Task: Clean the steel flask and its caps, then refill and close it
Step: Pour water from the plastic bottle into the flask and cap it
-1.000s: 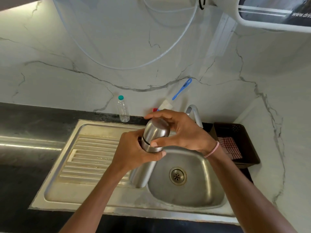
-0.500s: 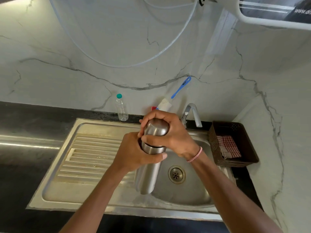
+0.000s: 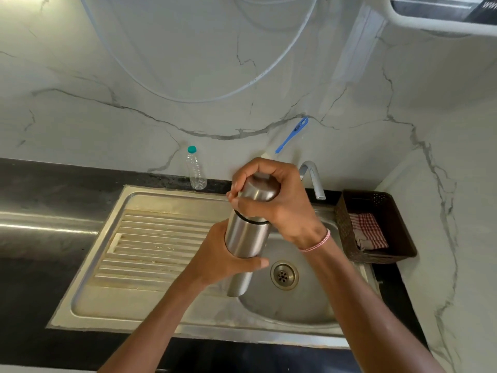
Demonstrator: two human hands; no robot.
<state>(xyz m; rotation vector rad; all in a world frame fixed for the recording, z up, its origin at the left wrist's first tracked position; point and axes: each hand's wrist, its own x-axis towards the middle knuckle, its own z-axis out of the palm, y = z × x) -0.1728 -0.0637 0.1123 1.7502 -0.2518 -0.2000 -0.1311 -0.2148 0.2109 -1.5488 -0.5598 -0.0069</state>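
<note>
A steel flask [image 3: 246, 238] is held nearly upright above the sink's left rim. My left hand [image 3: 223, 258] grips its body from the left, thumb across the front. My right hand [image 3: 279, 203] curls over the steel outer cap [image 3: 259, 189] at the top, fingers wrapped round it. A dark ring shows where cap meets body. The flask's bottom end hangs just over the basin edge.
The steel sink [image 3: 309, 310] with its drain [image 3: 284, 275] lies below, drainboard [image 3: 150, 246] to the left. A tap [image 3: 313, 179] stands behind. A small plastic bottle [image 3: 196, 169], a blue brush [image 3: 291, 135] and a brown basket [image 3: 376, 227] with checked cloth sit around it.
My right hand has closed down over the cap and turned round it. The flask has come more upright and shifted slightly right.
</note>
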